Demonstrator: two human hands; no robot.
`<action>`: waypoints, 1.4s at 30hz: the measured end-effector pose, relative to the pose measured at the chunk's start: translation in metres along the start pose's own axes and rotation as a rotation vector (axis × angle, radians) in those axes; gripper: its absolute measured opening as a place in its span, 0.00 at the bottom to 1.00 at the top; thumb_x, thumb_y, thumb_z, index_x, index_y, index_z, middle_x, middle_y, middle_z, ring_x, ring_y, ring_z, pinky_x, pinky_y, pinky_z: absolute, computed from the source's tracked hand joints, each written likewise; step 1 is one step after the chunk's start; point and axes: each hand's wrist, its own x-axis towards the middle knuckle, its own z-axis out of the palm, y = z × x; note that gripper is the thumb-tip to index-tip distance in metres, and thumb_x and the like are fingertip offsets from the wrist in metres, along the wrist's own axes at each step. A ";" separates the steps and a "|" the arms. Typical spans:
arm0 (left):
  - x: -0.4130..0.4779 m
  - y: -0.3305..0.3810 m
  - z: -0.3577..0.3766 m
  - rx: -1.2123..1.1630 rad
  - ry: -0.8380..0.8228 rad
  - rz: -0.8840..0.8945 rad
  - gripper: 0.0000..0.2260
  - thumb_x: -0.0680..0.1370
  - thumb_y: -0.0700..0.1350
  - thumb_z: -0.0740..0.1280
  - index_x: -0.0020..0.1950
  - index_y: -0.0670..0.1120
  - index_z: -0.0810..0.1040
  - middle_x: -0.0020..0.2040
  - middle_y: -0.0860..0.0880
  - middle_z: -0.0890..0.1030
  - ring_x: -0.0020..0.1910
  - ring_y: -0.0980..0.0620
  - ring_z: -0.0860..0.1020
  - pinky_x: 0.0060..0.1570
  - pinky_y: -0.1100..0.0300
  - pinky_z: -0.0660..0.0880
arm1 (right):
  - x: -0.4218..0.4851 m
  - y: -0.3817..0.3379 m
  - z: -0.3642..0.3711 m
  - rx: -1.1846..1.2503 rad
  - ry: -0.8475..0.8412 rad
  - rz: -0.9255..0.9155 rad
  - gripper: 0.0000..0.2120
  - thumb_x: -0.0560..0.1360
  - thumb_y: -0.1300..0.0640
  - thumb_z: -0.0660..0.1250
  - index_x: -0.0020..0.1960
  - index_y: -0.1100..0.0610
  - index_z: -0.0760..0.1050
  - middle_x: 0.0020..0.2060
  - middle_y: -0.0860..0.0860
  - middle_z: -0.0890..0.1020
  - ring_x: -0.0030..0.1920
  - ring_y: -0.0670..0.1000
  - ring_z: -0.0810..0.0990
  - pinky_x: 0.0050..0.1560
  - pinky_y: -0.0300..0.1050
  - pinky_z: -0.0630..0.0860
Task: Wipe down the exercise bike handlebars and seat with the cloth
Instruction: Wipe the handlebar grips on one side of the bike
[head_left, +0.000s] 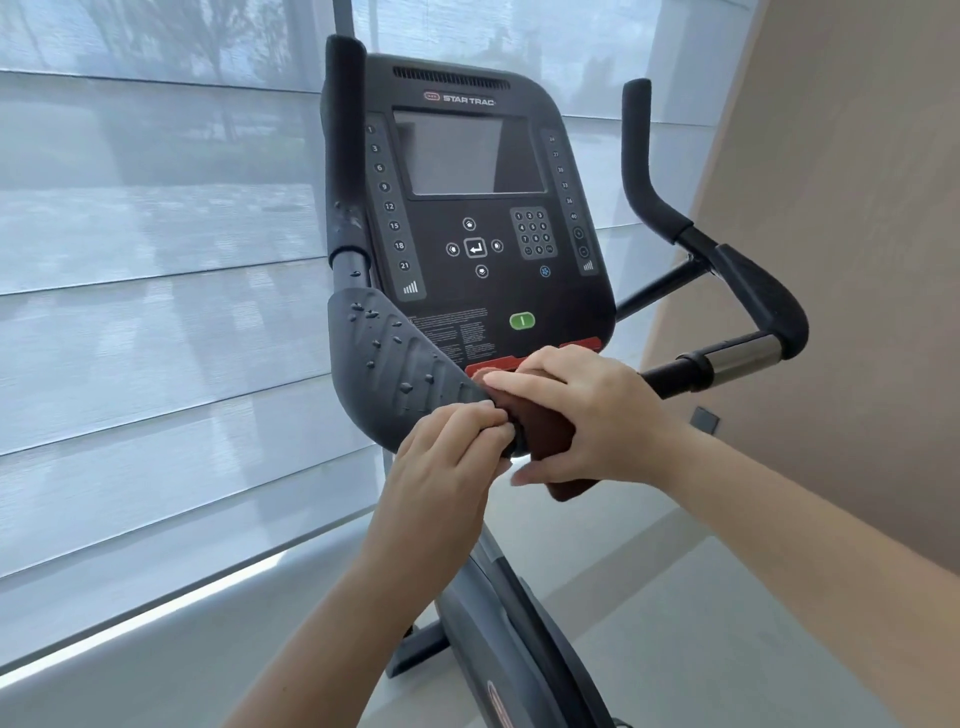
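A sheer window blind (156, 312) fills the background, with a beige wall (857, 260) to the right. The exercise bike (483, 208) stands before them, its glossy black console facing the camera. The dark handlebars (395, 374) curve around it; the ribbed left pad is beaded with droplets. A brown cloth (545, 431) wraps the bar just below the console. The right hand (587, 415) lies palm-down, fingers closed around the cloth. The left hand (447, 467) pinches the cloth's edge beside it.

Brown cloth (545, 431) wrapped around droplet-beaded handlebars (395, 364) — bunched.
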 end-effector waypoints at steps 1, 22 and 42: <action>0.000 0.000 0.000 -0.009 -0.003 0.002 0.10 0.74 0.41 0.61 0.45 0.37 0.80 0.45 0.42 0.82 0.45 0.42 0.79 0.47 0.51 0.77 | -0.001 0.004 -0.003 0.009 -0.021 -0.001 0.36 0.63 0.34 0.68 0.66 0.52 0.71 0.51 0.53 0.79 0.49 0.55 0.77 0.49 0.49 0.76; -0.003 -0.001 -0.004 -0.040 0.008 0.001 0.06 0.72 0.36 0.67 0.45 0.35 0.80 0.45 0.41 0.82 0.45 0.41 0.80 0.45 0.47 0.78 | -0.050 0.070 -0.001 -0.078 0.148 0.212 0.36 0.59 0.48 0.79 0.63 0.58 0.74 0.52 0.58 0.79 0.51 0.60 0.77 0.50 0.58 0.76; 0.097 0.070 0.120 0.135 -0.112 0.060 0.11 0.68 0.39 0.72 0.49 0.41 0.79 0.50 0.43 0.81 0.53 0.43 0.77 0.48 0.52 0.74 | -0.110 0.206 -0.018 0.041 0.190 0.410 0.31 0.67 0.34 0.61 0.61 0.55 0.76 0.57 0.54 0.77 0.61 0.56 0.72 0.60 0.54 0.72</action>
